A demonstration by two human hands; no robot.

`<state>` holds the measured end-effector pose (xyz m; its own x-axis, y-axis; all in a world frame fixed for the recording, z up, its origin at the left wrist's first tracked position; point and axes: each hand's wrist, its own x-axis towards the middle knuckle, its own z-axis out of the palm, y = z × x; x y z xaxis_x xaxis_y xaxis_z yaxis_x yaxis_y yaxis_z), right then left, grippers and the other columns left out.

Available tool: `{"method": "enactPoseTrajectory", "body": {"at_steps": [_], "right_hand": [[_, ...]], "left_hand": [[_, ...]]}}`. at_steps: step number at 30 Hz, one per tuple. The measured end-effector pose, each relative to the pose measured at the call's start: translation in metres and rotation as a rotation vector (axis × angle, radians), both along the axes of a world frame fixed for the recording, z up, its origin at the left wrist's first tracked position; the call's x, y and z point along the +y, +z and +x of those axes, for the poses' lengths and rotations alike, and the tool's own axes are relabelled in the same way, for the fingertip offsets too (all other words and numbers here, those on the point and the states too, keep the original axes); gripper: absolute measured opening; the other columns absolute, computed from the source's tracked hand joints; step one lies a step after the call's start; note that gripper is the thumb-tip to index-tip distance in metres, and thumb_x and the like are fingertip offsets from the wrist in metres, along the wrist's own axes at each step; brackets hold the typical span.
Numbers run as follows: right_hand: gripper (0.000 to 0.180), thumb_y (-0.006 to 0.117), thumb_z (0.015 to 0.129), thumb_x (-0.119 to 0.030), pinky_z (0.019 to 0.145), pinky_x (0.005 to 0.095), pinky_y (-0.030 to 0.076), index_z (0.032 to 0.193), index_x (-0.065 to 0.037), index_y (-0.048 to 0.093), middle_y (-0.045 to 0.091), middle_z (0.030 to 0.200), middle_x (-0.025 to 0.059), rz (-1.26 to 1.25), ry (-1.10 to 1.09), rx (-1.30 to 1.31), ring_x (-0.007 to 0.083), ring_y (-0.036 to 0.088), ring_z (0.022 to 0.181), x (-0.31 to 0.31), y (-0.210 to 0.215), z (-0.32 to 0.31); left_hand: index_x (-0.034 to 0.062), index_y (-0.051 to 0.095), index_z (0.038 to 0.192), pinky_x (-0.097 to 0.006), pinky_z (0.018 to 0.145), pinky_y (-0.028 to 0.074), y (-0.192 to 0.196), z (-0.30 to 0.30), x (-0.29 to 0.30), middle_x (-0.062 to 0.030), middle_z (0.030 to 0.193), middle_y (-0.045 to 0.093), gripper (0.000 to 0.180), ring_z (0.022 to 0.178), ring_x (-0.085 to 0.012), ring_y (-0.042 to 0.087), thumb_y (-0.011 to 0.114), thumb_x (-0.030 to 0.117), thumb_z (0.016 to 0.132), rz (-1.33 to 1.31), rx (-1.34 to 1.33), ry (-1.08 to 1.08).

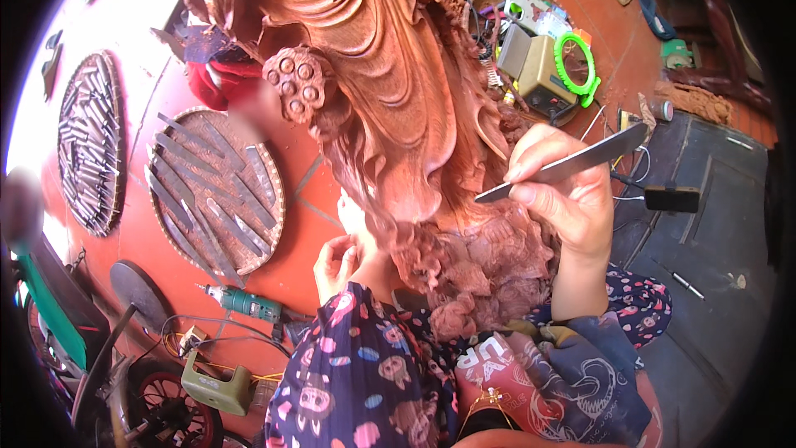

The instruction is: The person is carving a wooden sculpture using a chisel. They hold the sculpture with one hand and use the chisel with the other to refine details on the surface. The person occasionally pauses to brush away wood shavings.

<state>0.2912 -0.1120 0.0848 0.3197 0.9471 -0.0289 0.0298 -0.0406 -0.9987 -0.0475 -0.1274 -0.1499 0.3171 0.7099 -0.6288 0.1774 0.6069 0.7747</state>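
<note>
The person's right hand is gripping a flat, dark grey metal blade, thumb on the near side and fingers closed on the far side. Its narrow tip points left over the near folds of a large reddish-brown wooden carving; I can't tell from here whether tip and wood touch. The carving stretches from the far edge down to the person's navy printed trousers, with flowing drapery along its middle, a round carved seed pod on its left and rough, lumpy wood at its near end. Just left of that near end is the left hand, its fingers curled; whether they hold anything I can't tell.

Over to the left, 2 round woven baskets sit on the orange-red tiled floor: the nearer to the carving bears long flat metal blades, the farther one a heap of short metal rods. A green power tool lies near them. On the far right, a bright green plastic ring stands beside a beige box-shaped device.
</note>
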Motion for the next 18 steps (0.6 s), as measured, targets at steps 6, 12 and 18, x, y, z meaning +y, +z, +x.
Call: {"method": "enactPoseTrajectory", "body": {"at_steps": [6,12,18], "right_hand": [[0.01,0.073,0.089,-0.001,0.068,0.0223,0.048,0.099,0.0,0.071,0.068,0.091,0.0018,0.136,-0.017,-0.129,0.0075,0.061,0.076,-0.013,0.055,-0.005],[0.009,0.07,0.093,-0.006,0.065,0.0217,0.048,0.101,-0.001,0.069,0.065,0.088,-0.0011,0.257,-0.038,-0.175,0.0058,0.06,0.075,-0.045,0.078,0.018],[0.009,0.07,0.092,-0.005,0.066,0.0222,0.052,0.101,-0.003,0.07,0.068,0.083,-0.0007,0.212,0.016,-0.063,0.007,0.063,0.072,-0.041,0.068,0.01]], "left_hand": [[-0.0011,0.065,0.116,-0.023,0.078,0.049,-0.024,-0.039,-0.013,-0.0031,0.098,0.068,0.018,0.087,-0.0078,0.061,0.065,0.004,0.099,0.069,0.009,0.078],[-0.001,0.065,0.115,-0.022,0.079,0.049,-0.003,-0.062,0.038,-0.0026,0.097,0.069,0.018,0.087,-0.0077,0.061,0.066,0.006,0.099,0.304,0.016,0.107],[-0.001,0.066,0.114,-0.022,0.079,0.05,0.073,-0.119,0.128,-0.0021,0.096,0.069,0.017,0.087,-0.0077,0.061,0.066,0.007,0.099,0.763,0.095,0.076]]}}
